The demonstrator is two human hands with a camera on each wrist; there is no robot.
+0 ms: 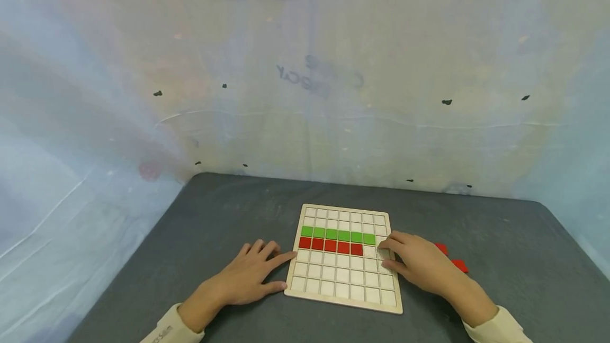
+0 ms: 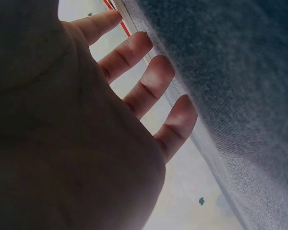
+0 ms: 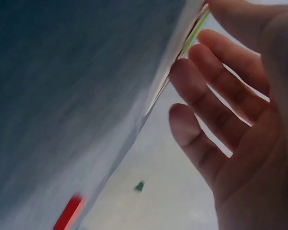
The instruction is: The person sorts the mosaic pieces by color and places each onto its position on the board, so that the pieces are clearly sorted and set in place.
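Observation:
A pale wooden grid board [image 1: 329, 300] lies on the dark table. One of its rows holds several green tiles [image 1: 331, 234], and the row just below holds several red tiles [image 1: 330, 246]. My left hand [image 1: 250, 274] is spread at the board's left side, index finger and thumb tips right at its edge; the other fingers show straight in the left wrist view. Over the right edge is my right hand [image 1: 421, 263], fingers loosely bent and thumb apart, close to the ends of the coloured rows. No tile shows between its fingers [image 3: 187, 79] in the right wrist view.
Loose red tiles [image 1: 459, 265] lie on the grey table [image 1: 229, 210] just beyond the right hand, partly hidden by it. A pale, printed fabric wall [image 1: 305, 136] rises behind the table and continues along the left side.

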